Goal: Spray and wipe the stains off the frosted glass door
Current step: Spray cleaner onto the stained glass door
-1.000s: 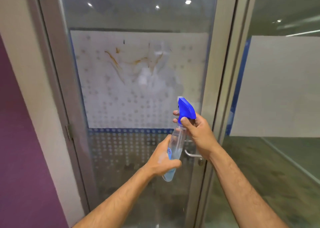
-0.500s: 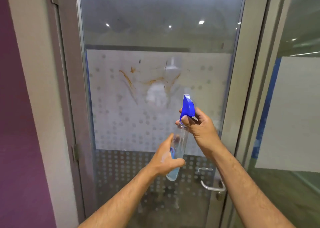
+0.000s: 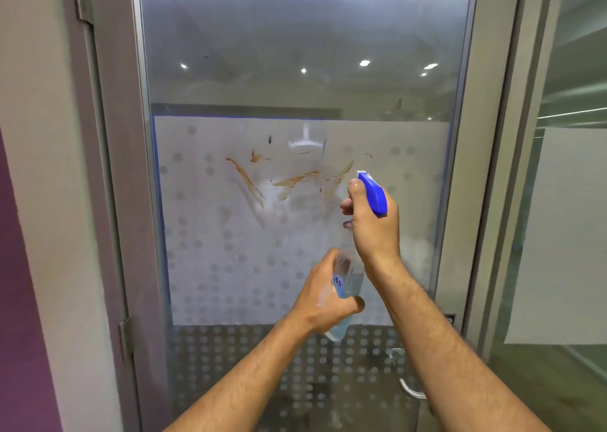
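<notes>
**Operator A:** Report hand status, nearest item first.

**Operator B:** The left hand (image 3: 323, 295) is lowest and closest to the camera. Its fingers and thumb wrap the lower body of the spray bottle (image 3: 348, 287), a clear container with pale blue liquid in its base. The right hand (image 3: 372, 226) sits directly above it, curled around the neck just below the blue trigger head (image 3: 372, 193), with fingers folded over the front of the trigger. Neither hand has any free, straightened fingers.

**Operator A:** Bottle orientation?

**Operator B:** Roughly upright, tilted slightly, with the white nozzle tip pointing up and left toward the glass (whether the nozzle touches the pane cannot be determined).

**Operator A:** Position of the work surface relative to the hands?

**Operator B:** The frosted glass door (image 3: 230, 267) stands just beyond both hands, filling the centre of the view. The brown stains (image 3: 289, 178) lie on the frosted band, up and left of the right hand, at about the height of the nozzle. A smaller mark sits above them near the band's top edge.

**Operator A:** Surrounding hardware?

**Operator B:** The metal door handle (image 3: 410, 390) is at lower right, partly hidden by the right forearm. A grey door frame (image 3: 115, 201) borders the glass on the left, with a purple wall (image 3: 19, 300) at the far left edge.
</notes>
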Tool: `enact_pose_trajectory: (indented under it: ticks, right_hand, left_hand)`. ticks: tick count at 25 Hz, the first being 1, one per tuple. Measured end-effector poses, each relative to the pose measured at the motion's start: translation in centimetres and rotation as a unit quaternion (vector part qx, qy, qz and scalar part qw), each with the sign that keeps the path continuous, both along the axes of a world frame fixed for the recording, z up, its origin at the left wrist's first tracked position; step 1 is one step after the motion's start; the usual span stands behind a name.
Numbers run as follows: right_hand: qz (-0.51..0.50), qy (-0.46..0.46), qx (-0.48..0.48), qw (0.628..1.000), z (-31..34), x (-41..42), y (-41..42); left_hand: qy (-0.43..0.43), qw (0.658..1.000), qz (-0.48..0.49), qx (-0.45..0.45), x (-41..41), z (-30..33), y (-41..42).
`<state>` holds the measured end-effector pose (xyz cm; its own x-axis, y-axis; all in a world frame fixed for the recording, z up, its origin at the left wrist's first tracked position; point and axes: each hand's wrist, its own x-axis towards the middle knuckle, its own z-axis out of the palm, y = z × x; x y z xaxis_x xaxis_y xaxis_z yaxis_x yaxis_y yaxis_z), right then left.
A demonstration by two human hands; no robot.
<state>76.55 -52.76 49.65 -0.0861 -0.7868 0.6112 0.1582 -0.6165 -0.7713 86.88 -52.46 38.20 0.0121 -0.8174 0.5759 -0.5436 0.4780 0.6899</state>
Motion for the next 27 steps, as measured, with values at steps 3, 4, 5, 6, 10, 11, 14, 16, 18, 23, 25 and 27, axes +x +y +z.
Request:
enact_pose_trajectory:
  ticks: [3,4,5,6,10,11,14,16,18,23,25,27]
  right_hand:
    - [-0.067,0.017,-0.029,0.997,-0.4,0.6,-0.4]
    - [-0.078,0.023,-0.038,0.996,-0.5,0.8,-0.4]
    - [-0.084,0.025,-0.039,0.995,-0.6,1.0,-0.4]
    - [-0.086,0.023,-0.036,0.995,-0.7,1.3,-0.4]
    - [-0.092,0.018,-0.048,0.994,-1.0,2.7,-0.1]
    - [-0.087,0.02,-0.053,0.995,-1.1,3.2,0.1]
    - [-0.07,0.024,-0.059,0.996,-1.2,5.1,0.7]
    - [-0.059,0.028,-0.058,0.996,-1.4,6.7,1.1]
    - [-0.028,0.036,-0.051,0.998,-1.6,8.4,1.7]
    - [-0.024,0.048,-0.046,0.998,-3.3,11.9,3.1]
    - [-0.03,0.044,-0.039,0.998,-4.1,12.7,3.4]
    - [-0.026,0.061,-0.037,0.997,-4.5,13.2,3.7]
  left_hand:
    - [-0.015,1.0,-0.008,0.006,0.5,-0.6,-0.2]
    - [-0.02,1.0,-0.012,0.008,0.6,-0.8,-0.2]
    - [-0.024,1.0,-0.013,0.008,0.8,-0.8,-0.2]
    - [-0.026,1.0,-0.012,0.006,1.0,-0.9,-0.2]
    - [-0.036,0.999,0.001,0.0,2.8,-0.9,0.2]
    - [-0.037,0.999,0.004,0.002,3.4,-1.0,0.4]
    - [-0.033,0.999,0.011,0.006,5.4,-1.1,0.9]
    - [-0.03,0.999,0.021,0.011,6.9,-1.4,1.5]
    - [-0.017,0.999,0.03,0.01,8.0,-1.9,2.1]
    - [0.007,0.999,0.036,0.013,11.3,-3.6,3.3]
    - [-0.009,0.999,0.03,0.022,12.6,-4.2,3.7]
    - [-0.014,0.999,0.029,0.028,13.3,-4.7,4.0]
